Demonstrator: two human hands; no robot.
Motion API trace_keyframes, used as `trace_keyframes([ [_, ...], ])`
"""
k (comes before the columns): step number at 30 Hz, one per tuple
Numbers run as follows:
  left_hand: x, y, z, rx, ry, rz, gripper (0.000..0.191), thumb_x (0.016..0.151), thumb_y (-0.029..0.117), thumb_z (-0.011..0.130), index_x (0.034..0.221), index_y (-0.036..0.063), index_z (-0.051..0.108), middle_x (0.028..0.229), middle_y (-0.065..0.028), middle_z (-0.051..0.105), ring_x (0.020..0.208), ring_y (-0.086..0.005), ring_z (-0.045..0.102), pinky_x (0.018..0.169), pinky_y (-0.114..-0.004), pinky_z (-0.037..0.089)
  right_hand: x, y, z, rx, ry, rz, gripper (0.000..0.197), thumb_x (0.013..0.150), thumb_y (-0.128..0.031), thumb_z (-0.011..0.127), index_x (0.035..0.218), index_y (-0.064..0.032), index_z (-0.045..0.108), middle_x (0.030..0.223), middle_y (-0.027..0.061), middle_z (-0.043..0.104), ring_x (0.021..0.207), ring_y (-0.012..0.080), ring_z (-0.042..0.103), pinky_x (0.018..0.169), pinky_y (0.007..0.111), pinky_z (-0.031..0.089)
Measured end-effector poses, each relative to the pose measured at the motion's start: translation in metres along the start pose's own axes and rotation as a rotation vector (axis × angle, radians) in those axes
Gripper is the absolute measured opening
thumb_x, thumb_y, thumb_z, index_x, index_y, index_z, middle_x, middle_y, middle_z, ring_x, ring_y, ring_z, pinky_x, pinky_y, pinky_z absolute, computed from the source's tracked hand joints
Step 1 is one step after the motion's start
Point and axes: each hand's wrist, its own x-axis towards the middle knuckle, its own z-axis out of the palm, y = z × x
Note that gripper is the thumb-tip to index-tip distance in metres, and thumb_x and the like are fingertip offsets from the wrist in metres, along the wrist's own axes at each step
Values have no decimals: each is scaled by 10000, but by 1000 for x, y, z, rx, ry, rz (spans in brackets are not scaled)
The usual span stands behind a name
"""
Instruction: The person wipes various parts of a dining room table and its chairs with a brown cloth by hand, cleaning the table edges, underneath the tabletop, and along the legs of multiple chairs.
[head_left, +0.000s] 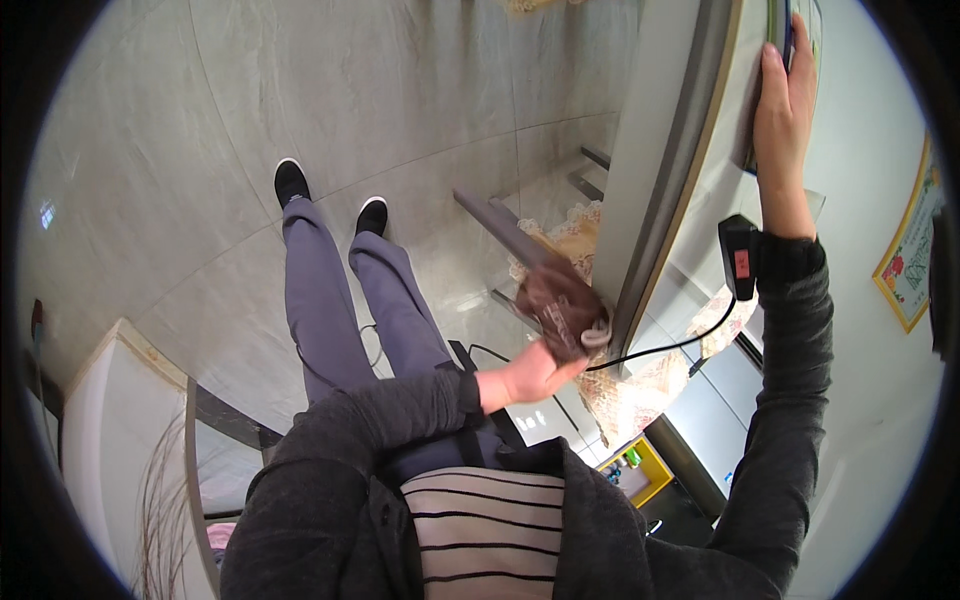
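Note:
A crumpled brown cloth (562, 304) with pale markings is in my left hand (529, 373), beside the end of the pale table (694, 217). The cloth is blurred. My right hand (787, 112) reaches along the tabletop by the wall, its thumb and fingers around a flat object with green and dark edges (778, 22). Much of that object is hidden under the hand. Next to my right cuff is a black power adapter (738, 259) with a red label. Its black cable (660, 352) runs over the table end and passes behind my left hand.
Lace-edged floral covers (634, 394) drape near the table end. Brown-grey furniture legs (499, 225) stand on the tiled floor (420, 82). A yellow-rimmed box (652, 472) holds small items. A gold-framed picture (909, 251) hangs on the wall, and pale furniture (124, 427) stands at lower left.

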Motion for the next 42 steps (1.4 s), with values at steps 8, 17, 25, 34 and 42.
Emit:
trace_keyframes([
  [8,-76,-8,3,72,-129,-845,521,917,467,391,970,-7,601,818,-124,642,751,-191,582,731,-331,450,-2,-12,-6,17,99,125,406,874,-201,448,1220,11,454,1217,226,478,1145,344,433,985,374,310],
  [17,-46,149,-118,-433,650,-476,425,943,322,381,1211,0,449,1169,-100,537,1085,-231,515,934,-371,411,2,22,0,735,314,440,238,846,-193,485,924,-11,617,846,109,639,811,225,581,703,314,437],
  [25,-85,320,-122,-437,410,24,505,942,337,323,1321,3,324,1339,-151,397,1220,-300,395,1039,-433,291,-2,-59,-65,1112,154,296,354,886,-268,472,1128,-21,550,1100,93,570,1048,185,497,938,301,340],
  [34,-70,296,-56,-263,223,-465,359,911,200,446,1214,9,433,1170,-124,533,1057,-246,534,918,-389,426,-183,-287,-42,2730,-778,922,425,891,-382,498,1165,-58,531,1127,85,578,999,173,565,852,336,478],
  [42,-23,288,-49,1013,55,-590,255,879,158,532,1071,-7,567,1064,-88,585,918,-147,556,737,-281,465,-286,-212,34,2670,114,1420,214,771,-185,502,832,-22,626,794,112,650,691,231,628,679,360,515],
])
